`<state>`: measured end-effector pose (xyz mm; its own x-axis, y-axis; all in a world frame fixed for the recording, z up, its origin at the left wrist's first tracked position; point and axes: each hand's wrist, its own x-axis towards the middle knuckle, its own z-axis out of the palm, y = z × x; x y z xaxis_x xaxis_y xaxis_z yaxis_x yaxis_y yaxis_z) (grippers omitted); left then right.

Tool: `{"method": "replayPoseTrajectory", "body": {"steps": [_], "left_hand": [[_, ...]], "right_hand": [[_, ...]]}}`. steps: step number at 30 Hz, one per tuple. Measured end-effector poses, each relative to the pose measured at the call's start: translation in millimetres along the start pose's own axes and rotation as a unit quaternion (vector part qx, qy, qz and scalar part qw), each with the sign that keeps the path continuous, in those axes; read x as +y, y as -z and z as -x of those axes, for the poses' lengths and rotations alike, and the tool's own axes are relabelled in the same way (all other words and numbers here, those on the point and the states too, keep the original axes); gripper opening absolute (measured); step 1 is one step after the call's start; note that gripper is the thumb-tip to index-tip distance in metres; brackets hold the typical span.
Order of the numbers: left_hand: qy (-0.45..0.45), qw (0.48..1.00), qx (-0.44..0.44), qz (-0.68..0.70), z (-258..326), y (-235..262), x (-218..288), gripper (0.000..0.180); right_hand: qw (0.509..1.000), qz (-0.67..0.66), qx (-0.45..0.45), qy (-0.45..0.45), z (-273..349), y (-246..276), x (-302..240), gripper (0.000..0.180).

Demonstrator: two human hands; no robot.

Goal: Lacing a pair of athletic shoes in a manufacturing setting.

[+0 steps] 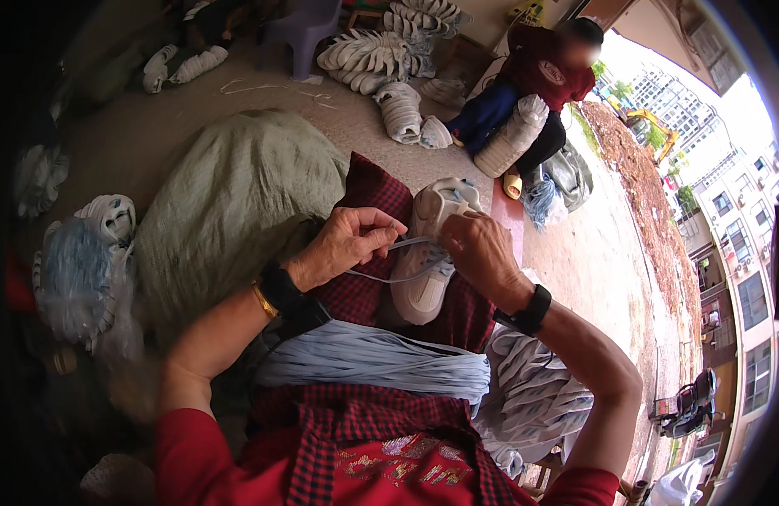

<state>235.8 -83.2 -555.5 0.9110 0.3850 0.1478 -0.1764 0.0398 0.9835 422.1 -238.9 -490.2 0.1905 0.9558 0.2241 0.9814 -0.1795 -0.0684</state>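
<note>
A white sneaker (421, 295) lies across my lap on dark red checked cloth (377, 187), its toe pointing toward me. My left hand (349, 240) is left of the shoe, thumb and forefinger closed on a pale blue-grey shoelace (415, 242). From there the lace runs to the eyelets, and another length loops over the shoe's front. My right hand (480, 253) is closed at the shoe's right eyelet edge, with the lace leading to its fingers; its fingertips are partly hidden. A thick bundle of pale blue laces (372, 358) stretches over my lap, nearer to me.
A large grey-green sack (237, 181) bulges at my left, beside bagged shoes (81, 270). Stacked white shoe uppers (533, 392) are at my right. Farther off, a seated person (545, 67) has a wrapped stack of uppers (514, 137), with more rows of uppers (368, 59) on the floor.
</note>
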Motion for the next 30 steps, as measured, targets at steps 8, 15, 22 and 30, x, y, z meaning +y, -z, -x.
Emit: {"method": "replayPoseTrajectory", "body": {"steps": [8,15,22,30], "left_hand": [[-0.01,1.0,-0.006,-0.025,2.5,0.4,2.1,0.02],[-0.095,0.99,0.0,-0.108,-6.5,-7.0,9.8,0.018],[-0.17,0.953,0.038,-0.248,-34.2,-50.5,13.0,0.011],[-0.232,0.912,0.061,-0.332,-48.9,-60.7,11.3,0.008]], "right_hand": [[0.98,0.159,0.057,0.11,2.0,-17.9,-1.8,0.01],[0.874,-0.479,0.028,-0.08,-60.2,28.0,-10.3,0.033],[0.84,-0.528,0.037,0.124,-152.6,62.6,-76.6,0.029],[0.976,-0.109,0.078,0.171,-59.9,46.7,34.1,0.02]]}}
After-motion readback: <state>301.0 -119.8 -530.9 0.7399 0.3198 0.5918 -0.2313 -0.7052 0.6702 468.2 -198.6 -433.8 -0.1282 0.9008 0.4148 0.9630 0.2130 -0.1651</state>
